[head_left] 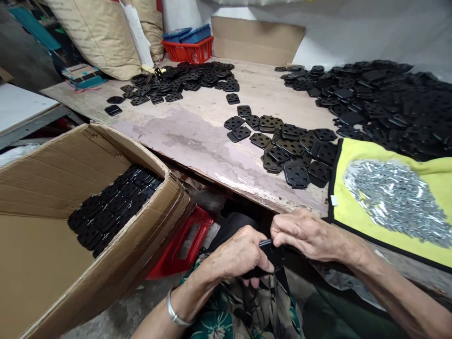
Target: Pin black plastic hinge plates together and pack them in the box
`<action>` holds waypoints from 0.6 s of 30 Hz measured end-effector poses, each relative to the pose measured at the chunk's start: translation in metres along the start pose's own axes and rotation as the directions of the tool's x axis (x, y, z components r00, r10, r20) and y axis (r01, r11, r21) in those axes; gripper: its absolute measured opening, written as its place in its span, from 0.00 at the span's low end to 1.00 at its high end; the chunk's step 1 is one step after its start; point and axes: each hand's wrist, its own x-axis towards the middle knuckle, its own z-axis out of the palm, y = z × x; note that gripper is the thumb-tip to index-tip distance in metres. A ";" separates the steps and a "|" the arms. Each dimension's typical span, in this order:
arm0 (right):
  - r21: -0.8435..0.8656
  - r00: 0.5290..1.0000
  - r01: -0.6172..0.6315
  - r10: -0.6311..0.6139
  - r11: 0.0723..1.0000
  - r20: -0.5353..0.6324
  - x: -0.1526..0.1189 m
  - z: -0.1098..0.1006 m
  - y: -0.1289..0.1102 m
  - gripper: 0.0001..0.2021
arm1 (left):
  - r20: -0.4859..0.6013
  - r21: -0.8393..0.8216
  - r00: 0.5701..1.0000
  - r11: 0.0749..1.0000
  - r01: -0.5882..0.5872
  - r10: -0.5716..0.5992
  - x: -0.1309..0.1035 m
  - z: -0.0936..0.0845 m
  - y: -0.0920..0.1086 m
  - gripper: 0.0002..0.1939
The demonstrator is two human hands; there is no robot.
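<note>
Just below the table edge, over my lap, my left hand (pixel 238 256) is wrapped round a flat black plate (pixel 271 256), fingers beneath it and thumb on top. My right hand (pixel 303 235) is closed in a pinch at the plate's upper edge; whatever its fingertips hold is hidden. To the right, a heap of small silver metal pins (pixel 399 197) lies on a yellow cloth (pixel 363 148) with black edging. Loose black plates with round holes (pixel 296 174) are spread on the table beyond my hands.
An open cardboard box (pixel 169 202) at the left holds rows of black plates (pixel 116 207). More plates are piled at the back (pixel 183 77) and the right (pixel 381 99) of the wooden table (pixel 183 127). A red basket (pixel 190 51) stands by sacks (pixel 99 37). Something red (pixel 183 240) sits beneath.
</note>
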 end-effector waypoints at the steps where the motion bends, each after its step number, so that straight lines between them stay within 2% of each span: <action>1: 0.091 0.998 -0.061 0.062 0.994 -0.001 -0.001 0.002 -0.002 0.13 | 0.031 -0.081 1.000 0.997 0.004 -0.001 0.001 0.000 -0.002 0.05; 3: 0.282 0.968 -0.241 0.251 0.928 0.000 -0.002 0.008 -0.006 0.13 | 0.064 -0.203 0.998 0.979 0.004 0.010 0.003 0.000 -0.006 0.07; 5: 0.410 0.900 -0.389 0.434 0.825 -0.019 -0.004 0.017 -0.010 0.11 | 0.076 -0.289 0.997 0.957 0.014 0.008 0.006 -0.001 -0.008 0.08; 6: 0.441 0.871 -0.421 0.489 0.792 -0.047 -0.006 0.022 -0.013 0.11 | 0.083 -0.318 0.996 0.948 0.021 0.006 0.007 -0.001 -0.009 0.09; 9: 0.443 0.831 -0.406 0.525 0.799 -0.184 -0.013 0.035 -0.024 0.12 | 0.130 -0.357 0.991 0.932 0.055 -0.009 0.009 -0.001 -0.010 0.08; 11: 0.441 0.808 -0.411 0.543 0.798 -0.230 -0.019 0.040 -0.030 0.12 | 0.146 -0.360 0.989 0.930 0.069 -0.017 0.010 0.000 -0.012 0.08; 14: 0.470 0.777 -0.459 0.597 0.754 -0.199 -0.026 0.040 -0.032 0.12 | 0.108 -0.342 0.994 0.938 0.051 -0.014 0.013 0.002 -0.015 0.08; 18: 0.522 0.808 -0.444 0.577 0.728 -0.119 -0.028 0.031 -0.025 0.11 | 0.147 -0.383 0.989 0.922 0.055 0.002 0.016 -0.002 -0.015 0.11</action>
